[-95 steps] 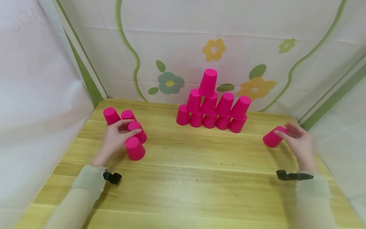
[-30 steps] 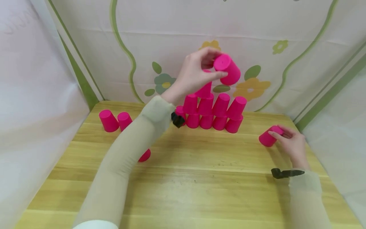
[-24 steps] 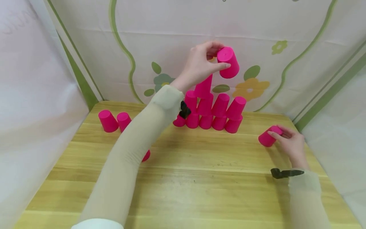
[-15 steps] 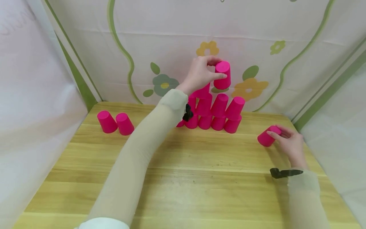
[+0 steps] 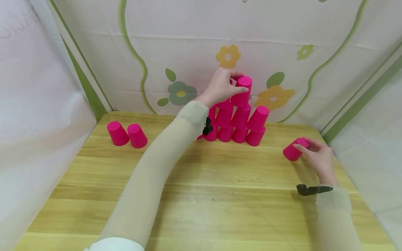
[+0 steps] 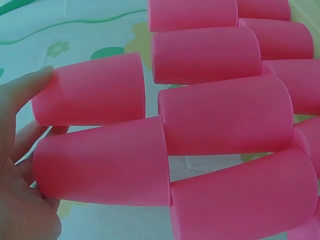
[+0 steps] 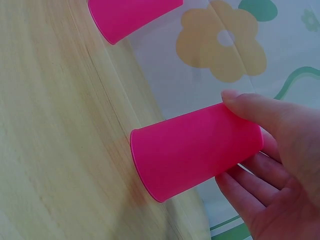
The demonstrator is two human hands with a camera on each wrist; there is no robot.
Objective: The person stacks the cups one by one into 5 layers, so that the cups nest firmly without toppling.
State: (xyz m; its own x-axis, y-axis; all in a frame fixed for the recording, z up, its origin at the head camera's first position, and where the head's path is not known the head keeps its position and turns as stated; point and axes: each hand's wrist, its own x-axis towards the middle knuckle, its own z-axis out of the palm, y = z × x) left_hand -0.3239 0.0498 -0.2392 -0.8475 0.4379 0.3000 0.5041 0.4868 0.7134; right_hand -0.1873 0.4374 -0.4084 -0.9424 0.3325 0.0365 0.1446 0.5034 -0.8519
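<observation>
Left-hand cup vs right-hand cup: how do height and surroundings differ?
Height: left-hand cup up at third tier of the stack; right-hand cup low, by the table.
Neighbours: left-hand cup close beside the top cup; right-hand cup apart from the stack.
Shared: pink, narrow end up, held in fingers.

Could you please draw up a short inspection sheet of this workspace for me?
Surface: wooden table, with a few small dark specks.
Job's things: a tiered stack of pink cups, mouths down, partly hidden by the left arm; two separate pink cups mouth down on the left.
Clutter: nothing seen.
Hands: left hand holds a cup at the stack's top; whether it rests there is hard to tell. Right hand holds another cup at the right.
Cables: nothing seen.
Surroundings: white cloth behind and at both sides, printed with flowers behind.
</observation>
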